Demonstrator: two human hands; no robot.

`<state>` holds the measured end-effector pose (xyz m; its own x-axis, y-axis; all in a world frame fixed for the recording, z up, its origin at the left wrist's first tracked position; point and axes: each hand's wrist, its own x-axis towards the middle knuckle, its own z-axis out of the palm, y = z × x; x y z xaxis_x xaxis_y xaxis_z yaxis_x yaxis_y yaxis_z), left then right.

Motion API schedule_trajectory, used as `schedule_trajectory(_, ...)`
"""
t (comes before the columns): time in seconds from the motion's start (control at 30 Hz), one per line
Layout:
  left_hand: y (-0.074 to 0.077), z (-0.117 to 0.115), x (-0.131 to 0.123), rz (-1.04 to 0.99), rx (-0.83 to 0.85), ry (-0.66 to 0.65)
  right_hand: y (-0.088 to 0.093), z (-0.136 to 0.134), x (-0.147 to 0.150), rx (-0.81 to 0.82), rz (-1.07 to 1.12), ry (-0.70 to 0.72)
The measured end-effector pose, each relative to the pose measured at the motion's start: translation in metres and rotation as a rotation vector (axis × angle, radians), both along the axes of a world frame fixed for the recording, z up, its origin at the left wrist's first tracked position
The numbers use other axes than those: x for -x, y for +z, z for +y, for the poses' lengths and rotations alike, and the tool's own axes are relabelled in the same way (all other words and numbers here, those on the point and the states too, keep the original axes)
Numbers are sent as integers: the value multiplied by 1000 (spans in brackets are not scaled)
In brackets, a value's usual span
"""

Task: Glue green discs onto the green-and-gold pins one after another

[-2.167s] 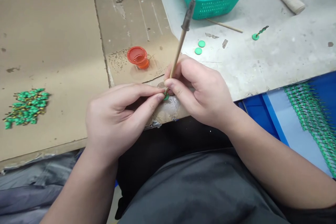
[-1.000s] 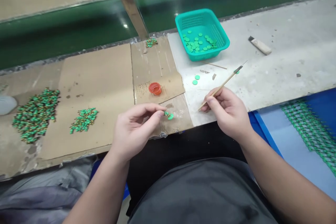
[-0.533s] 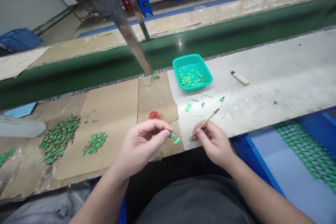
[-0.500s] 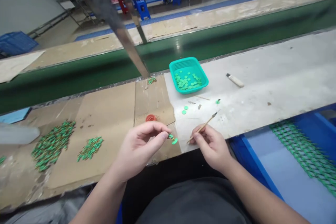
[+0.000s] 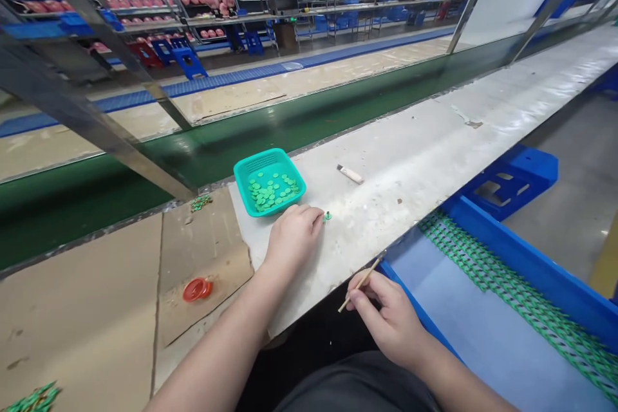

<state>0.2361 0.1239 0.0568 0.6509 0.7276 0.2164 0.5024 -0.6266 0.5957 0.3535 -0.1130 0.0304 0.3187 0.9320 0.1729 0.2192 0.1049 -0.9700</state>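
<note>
My left hand (image 5: 293,238) rests on the grey work bench (image 5: 405,174), fingers curled, tips beside a small green disc part with a twisted stem (image 5: 327,215). Whether those fingers pinch a piece is hidden. My right hand (image 5: 386,315) sits lower, over the bench's front edge, gripping a thin wooden stick (image 5: 362,283) with its dark tip pointing up and away. A teal plastic basket (image 5: 269,181) full of flat green discs stands just beyond my left hand.
A white tube (image 5: 350,174) lies on the bench. Cardboard sheets (image 5: 203,251) hold a red cup (image 5: 197,290) and green clusters (image 5: 201,203). A blue-framed tray (image 5: 506,296) of green strands lies right. A green belt (image 5: 217,154) runs behind.
The view has swung right and up. My left hand has moved forward onto the bench, and the green piece it held is no longer visible. My right hand has dropped back, still holding the stick.
</note>
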Motion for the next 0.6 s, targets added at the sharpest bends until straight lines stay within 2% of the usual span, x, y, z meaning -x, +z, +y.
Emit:
schedule_trajectory(0.2, 13, -13, 11, -123, 206, 16, 7, 4, 1, 35, 38, 45)
schedule_trajectory(0.4, 34, -64, 59, -298, 704, -53, 29, 16, 21, 149, 63, 290)
schedule_trajectory(0.5, 33, -91, 89, -426, 919, 2, 36, 21, 36, 144, 87, 415)
schedule_trajectory(0.6, 25, -109, 116, -592, 1073, 74, 40, 26, 50, 180, 192, 540)
